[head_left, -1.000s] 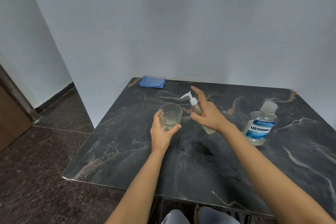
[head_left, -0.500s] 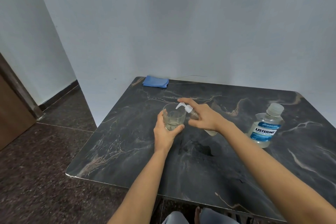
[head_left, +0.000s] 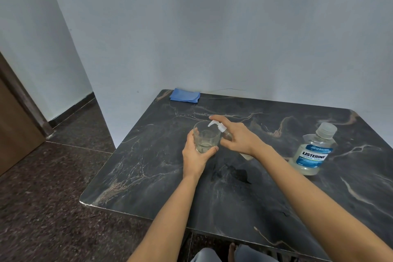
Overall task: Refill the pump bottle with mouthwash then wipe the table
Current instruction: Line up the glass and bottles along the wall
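I note pale blue-white walls (head_left: 234, 27), dark speckled stone floor (head_left: 42, 208) w/ black skirting (head_left: 72, 110), brown door (head_left: 12, 130) at left. Dark marble-look table (head_left: 148, 176) abuts back wall. Light even, soft.

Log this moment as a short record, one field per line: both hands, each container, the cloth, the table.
left hand: grips the glass from the side
right hand: holds the pump bottle, index finger laid on the pump head
glass: upright, a little pale liquid at the bottom
pump bottle: nozzle pointing over the glass rim
mouthwash bottle: upright, capped, to the right, untouched
cloth: blue, folded, far left corner
table: dark marbled top, against the wall
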Motion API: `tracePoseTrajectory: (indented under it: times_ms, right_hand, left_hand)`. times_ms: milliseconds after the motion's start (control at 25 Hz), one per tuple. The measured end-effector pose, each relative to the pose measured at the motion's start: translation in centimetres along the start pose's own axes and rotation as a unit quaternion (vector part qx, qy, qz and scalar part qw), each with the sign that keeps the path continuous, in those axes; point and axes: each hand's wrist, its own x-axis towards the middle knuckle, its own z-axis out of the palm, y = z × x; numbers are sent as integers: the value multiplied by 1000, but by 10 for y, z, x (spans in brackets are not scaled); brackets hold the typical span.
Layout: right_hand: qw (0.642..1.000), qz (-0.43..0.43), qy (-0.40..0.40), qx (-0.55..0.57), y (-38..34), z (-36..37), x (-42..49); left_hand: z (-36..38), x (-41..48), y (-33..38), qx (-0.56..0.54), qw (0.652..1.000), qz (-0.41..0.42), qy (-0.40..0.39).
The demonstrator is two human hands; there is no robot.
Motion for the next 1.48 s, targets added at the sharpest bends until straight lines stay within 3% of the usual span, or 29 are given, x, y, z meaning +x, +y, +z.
tracePoseTrajectory:
  times_ms: [1120,1360,1480]
  right_hand:
    - [998,9,-12,-61,7,6,3]
    - [999,21,6,29,6,0,-3]
    - [993,66,54,86,12,-6,-7]
  left_hand:
    - [0,0,0,-2,1000,-1,0]
    - [1,0,2,-1,1000,1,2]
    - [1,0,1,-4,1000,0,2]
